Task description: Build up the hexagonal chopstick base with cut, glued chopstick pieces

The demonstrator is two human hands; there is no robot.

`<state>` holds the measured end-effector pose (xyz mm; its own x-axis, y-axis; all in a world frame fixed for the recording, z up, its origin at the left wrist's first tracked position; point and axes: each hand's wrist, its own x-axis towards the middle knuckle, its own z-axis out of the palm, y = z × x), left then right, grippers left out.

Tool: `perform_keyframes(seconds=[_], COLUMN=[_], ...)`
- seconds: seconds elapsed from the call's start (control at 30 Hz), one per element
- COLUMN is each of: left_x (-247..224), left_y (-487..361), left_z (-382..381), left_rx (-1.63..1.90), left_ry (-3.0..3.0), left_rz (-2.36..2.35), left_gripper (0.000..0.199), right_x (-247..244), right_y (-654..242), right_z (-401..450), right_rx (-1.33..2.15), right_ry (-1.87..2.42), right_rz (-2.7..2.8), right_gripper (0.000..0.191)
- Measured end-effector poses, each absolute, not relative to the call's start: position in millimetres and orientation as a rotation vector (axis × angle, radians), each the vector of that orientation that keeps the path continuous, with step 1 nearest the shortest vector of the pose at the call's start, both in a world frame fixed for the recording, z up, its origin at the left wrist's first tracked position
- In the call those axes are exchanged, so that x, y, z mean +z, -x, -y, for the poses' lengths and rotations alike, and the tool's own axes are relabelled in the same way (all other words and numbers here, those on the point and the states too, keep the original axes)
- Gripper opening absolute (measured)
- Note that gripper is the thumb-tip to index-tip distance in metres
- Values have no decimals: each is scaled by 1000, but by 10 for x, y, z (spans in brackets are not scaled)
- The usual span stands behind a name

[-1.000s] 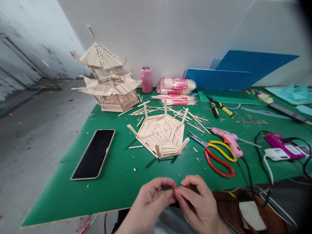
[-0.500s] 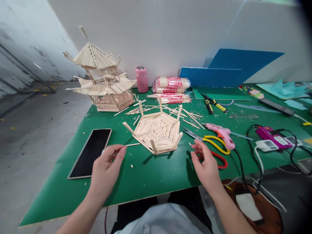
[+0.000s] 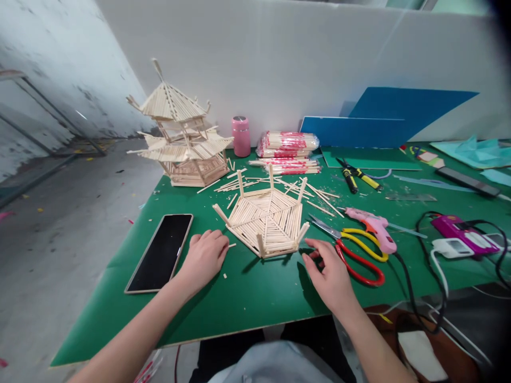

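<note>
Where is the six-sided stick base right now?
In the head view, the stick base sits mid-picture on the green table, between the phone on the left and the scissors on the right.

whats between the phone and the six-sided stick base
In the head view, the left hand lies between the phone and the stick base, with the end of a thin stick and a pale chip beside it.

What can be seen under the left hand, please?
Beside the left hand, a short bit of stick shows on the green table. Any more of it, or anything else beneath the hand, is covered.
</note>
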<state>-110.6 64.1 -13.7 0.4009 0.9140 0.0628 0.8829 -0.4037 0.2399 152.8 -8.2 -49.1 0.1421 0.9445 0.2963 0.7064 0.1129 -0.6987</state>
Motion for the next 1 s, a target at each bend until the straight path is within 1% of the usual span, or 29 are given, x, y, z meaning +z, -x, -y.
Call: perform_keyframes(seconds=[0.1,0.2,0.3,0.37,0.5,0.63,0.83,1.0], left_x=[-78,-71,-131,-187,-261,-250,-204,-278], left_y=[1233,1306,1272,1214,1132,1143,1171,1176], left_z=[-601,-628,-756,-866,-1004,-965,-749,-605], left_rx=[237,317,481,569,703,786,800,796], left_ry=[-2448,-2374,-2270,-2209,-2127,-2086,-2108,-2159], left_rz=[-1561,-1641,-1742,-1737,-1653,-1611,-1577,-1559], left_gripper=[23,21,34,37,31,28,24,24], right_x=[-510,-525,-526,-522,-524,-537,-492,-483], right_y=[-1523,-1495,-1461,-1444,-1432,-1447,-1500,-1542], right_z=[44,-11,-53,-69,-83,-118,-289,-453], right_rx=[368,354,344,331,287,267,297,303], right_ry=[1652,1657,1682,1702,1724,1717,1704,1719], right_rz=[1638,1670,1709,1731,1756,1776,1792,1787], right_gripper=[28,30,30,27,23,22,23,24])
